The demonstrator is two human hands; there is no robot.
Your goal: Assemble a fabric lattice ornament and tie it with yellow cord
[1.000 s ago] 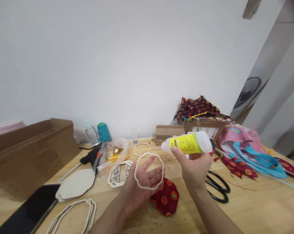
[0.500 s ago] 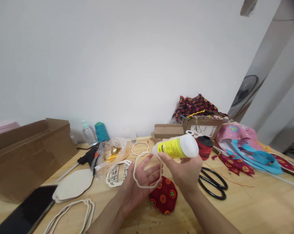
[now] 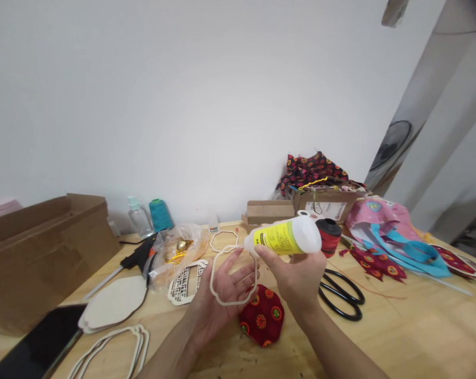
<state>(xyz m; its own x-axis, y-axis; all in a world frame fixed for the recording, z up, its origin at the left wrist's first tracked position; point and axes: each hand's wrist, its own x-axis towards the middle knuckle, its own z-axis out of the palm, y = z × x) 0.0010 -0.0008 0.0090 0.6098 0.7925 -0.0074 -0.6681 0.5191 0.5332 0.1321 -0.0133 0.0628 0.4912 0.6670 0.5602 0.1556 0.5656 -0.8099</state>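
Note:
My left hand (image 3: 225,287) lies palm up with its fingers spread, supporting a thin scalloped wooden frame (image 3: 233,303). In my right hand (image 3: 299,279) is a white glue bottle (image 3: 287,237) with a yellow label, tilted on its side. The bottle's narrow end points left and meets the frame's upper right edge. Below both hands, a red patterned fabric-covered piece (image 3: 263,318) lies on the wooden table (image 3: 293,352). A lattice-cut wooden panel (image 3: 178,289) sits left of my left hand.
Several wooden frames (image 3: 141,347), wooden blanks (image 3: 113,302), a phone (image 3: 38,342) and a brown box (image 3: 44,258) occupy the left. Behind are a glue gun (image 3: 137,255) and teal thread (image 3: 161,215). Black-handled scissors (image 3: 342,295), red thread (image 3: 329,239) and pink fabric (image 3: 380,218) lie right.
The whole view has shifted slightly, so the table items appear a little further left. Both hands keep nearly the same pose, with the bottle's tip still at the frame's edge.

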